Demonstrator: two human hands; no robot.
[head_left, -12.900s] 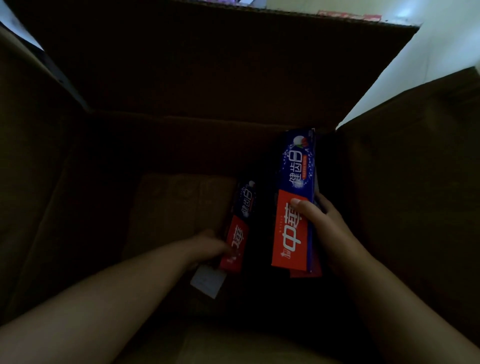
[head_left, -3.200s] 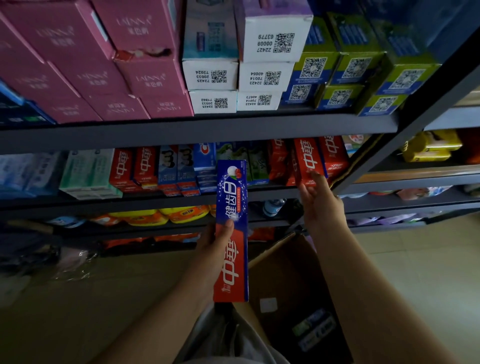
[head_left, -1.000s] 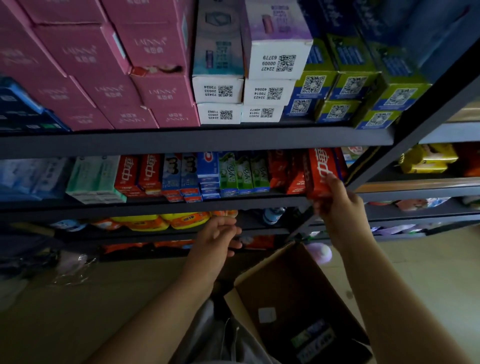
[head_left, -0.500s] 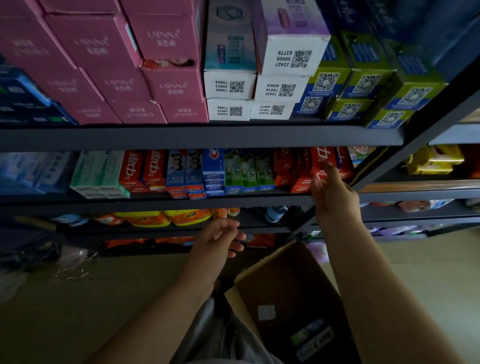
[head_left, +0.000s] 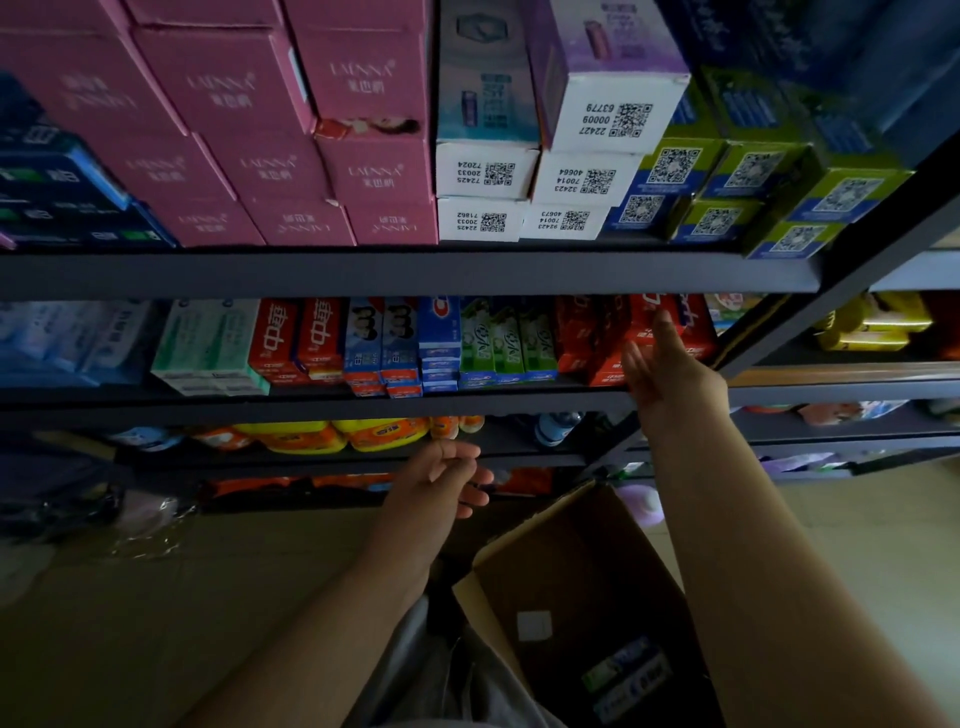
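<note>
The right hand (head_left: 667, 371) is raised to the right end of the middle shelf (head_left: 311, 404). Its fingers are extended and spread, gripping nothing. The fingertips overlap the face of the red boxes (head_left: 584, 332); actual contact cannot be confirmed from this view.

The red boxes stand upright in a tight row at the far right of that shelf. The green boxes (head_left: 506, 338) are just beside them on the left, and the dark upright of the rack is near on the right.

The left hand (head_left: 441, 486) hangs lower, in front of the edge of the shelf below. It is released, palm turned inward, fingers loosely curled round nothing. It is well apart from the red boxes.

An open carton (head_left: 582, 566) sits on the floor (head_left: 156, 623) between the two forearms, one flap raised toward the rack.

Pink boxes (head_left: 234, 104) are stacked on the top shelf. Yellow packs (head_left: 332, 437) lie on the lower shelf, just left of the left hand.
</note>
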